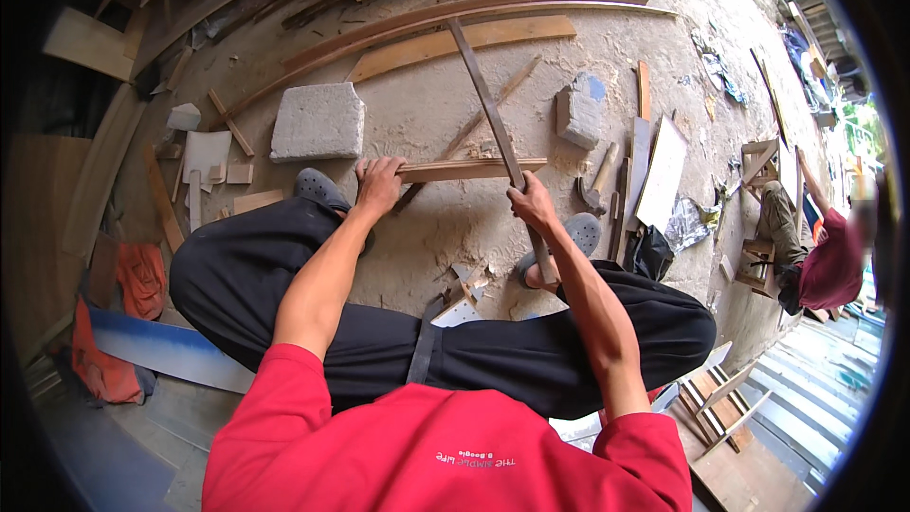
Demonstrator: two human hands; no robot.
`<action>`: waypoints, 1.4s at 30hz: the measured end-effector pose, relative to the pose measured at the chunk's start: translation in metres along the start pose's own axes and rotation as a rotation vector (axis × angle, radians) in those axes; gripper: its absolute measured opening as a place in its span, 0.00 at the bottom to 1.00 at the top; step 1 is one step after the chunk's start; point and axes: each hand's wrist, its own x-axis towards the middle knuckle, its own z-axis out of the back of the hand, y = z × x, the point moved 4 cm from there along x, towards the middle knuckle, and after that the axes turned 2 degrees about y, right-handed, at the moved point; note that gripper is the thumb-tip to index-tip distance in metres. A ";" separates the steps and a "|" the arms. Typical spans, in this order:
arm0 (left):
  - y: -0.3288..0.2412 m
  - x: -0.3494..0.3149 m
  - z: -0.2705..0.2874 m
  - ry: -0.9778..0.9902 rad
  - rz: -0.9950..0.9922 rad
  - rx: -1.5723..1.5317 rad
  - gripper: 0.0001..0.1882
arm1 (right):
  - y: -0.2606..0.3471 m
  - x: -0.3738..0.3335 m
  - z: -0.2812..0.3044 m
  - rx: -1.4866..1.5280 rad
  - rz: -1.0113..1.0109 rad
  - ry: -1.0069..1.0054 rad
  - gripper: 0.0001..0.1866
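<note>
My left hand (379,182) is closed round the left end of a short reddish-brown wooden board (455,171), held roughly level in front of my knees. A long, narrow dark strip (483,95) crosses over the board near its right end. My right hand (534,201) grips this strip just below the crossing. The strip slants from the upper middle down towards my right foot; whether it is wood or metal I cannot tell. Beneath the board, a thin wooden stick (500,95) lies slantwise on the ground.
A pale block (318,123) lies beyond my left foot, another block (580,112) ahead to the right. A wooden-handled hammer-like tool (604,171) rests near my right foot. Long planks (464,40) lie farther off. A person in a dark red shirt (830,265) sits at the right.
</note>
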 end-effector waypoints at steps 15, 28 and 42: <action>-0.018 0.004 0.002 0.016 -0.091 0.085 0.17 | 0.007 -0.021 0.011 0.249 -0.243 0.355 0.28; -0.010 0.004 0.001 -0.012 -0.069 0.053 0.17 | 0.024 -0.025 0.027 0.750 -0.322 0.384 0.18; 0.005 0.008 0.003 0.038 -0.035 0.041 0.15 | 0.010 -0.039 0.016 0.033 -0.138 -0.063 0.23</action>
